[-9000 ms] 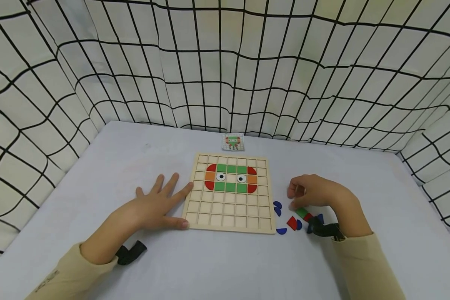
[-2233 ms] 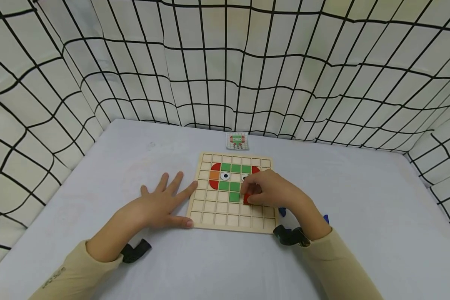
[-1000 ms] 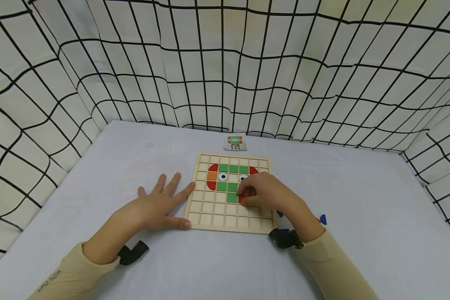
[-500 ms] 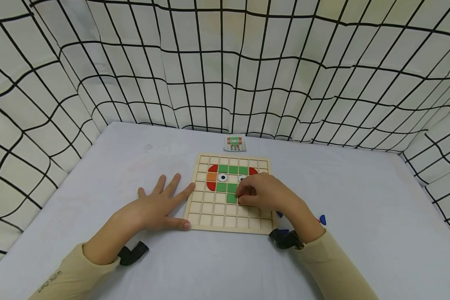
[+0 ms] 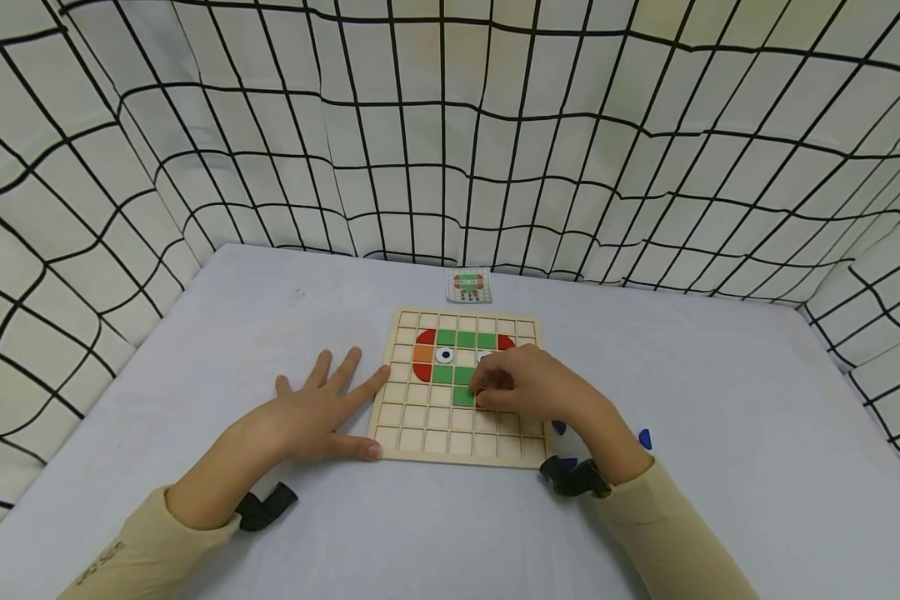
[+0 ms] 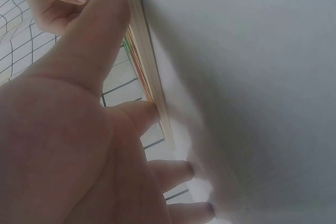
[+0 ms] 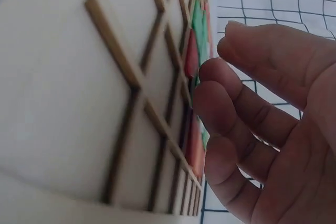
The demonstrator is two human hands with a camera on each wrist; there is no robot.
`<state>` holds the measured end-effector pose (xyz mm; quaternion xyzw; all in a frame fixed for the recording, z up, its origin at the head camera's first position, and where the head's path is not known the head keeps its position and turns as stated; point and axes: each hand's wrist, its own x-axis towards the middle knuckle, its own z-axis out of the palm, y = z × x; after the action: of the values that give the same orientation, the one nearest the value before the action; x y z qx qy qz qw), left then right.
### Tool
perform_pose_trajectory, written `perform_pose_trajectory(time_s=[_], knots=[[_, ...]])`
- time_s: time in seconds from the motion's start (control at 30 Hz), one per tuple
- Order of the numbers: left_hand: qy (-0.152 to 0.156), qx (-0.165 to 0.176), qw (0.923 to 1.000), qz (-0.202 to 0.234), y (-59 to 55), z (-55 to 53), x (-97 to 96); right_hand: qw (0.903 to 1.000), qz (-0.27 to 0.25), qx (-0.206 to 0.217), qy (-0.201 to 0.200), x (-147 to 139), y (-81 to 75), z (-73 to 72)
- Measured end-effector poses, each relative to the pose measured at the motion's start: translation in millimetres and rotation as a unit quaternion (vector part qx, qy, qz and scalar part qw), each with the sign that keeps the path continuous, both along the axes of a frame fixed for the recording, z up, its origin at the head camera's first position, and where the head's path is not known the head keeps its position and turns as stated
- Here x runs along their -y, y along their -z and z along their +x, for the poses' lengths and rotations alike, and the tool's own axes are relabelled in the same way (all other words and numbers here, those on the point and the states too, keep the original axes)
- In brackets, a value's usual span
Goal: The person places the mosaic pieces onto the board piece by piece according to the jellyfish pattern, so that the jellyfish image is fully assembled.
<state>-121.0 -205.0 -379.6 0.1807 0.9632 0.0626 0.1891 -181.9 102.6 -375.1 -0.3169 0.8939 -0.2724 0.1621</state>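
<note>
A wooden grid board [image 5: 438,417] lies on the table, with red, orange and green tiles and two eye tiles in its cells. My left hand [image 5: 311,412] lies flat with spread fingers, its thumb and index fingertip at the board's left edge. Over the board's right half is my right hand [image 5: 532,383], fingers loosely bent. In the right wrist view its fingertips [image 7: 210,98] hover just beside a red tile [image 7: 191,53] sitting in a cell, and nothing shows between them. A green square [image 5: 462,396] lies left of that cell. The hand hides several tiles in the head view.
A small printed card [image 5: 468,285] with a similar pattern lies behind the board. Loose blue pieces [image 5: 646,438] lie to the right, partly hidden by the right forearm. Black netting [image 5: 450,167] over white sheeting borders the table's back and sides.
My right hand has come from the loose pieces onto the board. A green square and a red tile now lie below the pattern's lower row. The left hand stays at the board's edge.
</note>
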Motion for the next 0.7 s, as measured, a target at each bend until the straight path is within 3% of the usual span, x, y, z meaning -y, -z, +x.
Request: perform_pose_trajectory(time_s=[0.3, 0.63, 0.7], knots=[[0.001, 0.009, 0.9999, 0.011, 0.1, 0.2, -2.4, 0.9991, -0.03, 0.011, 0.029, -34.1, -15.7, -2.9], [0.001, 0.006, 1.0, 0.004, -3.9, 1.2, -0.3, 0.9968, 0.032, -0.003, 0.073, -106.1, -9.5, 12.5], [0.0, 0.006, 1.0, 0.002, -4.1, 1.2, 0.2, 0.9954, 0.048, 0.011, 0.082, -118.9, -9.9, 15.1]])
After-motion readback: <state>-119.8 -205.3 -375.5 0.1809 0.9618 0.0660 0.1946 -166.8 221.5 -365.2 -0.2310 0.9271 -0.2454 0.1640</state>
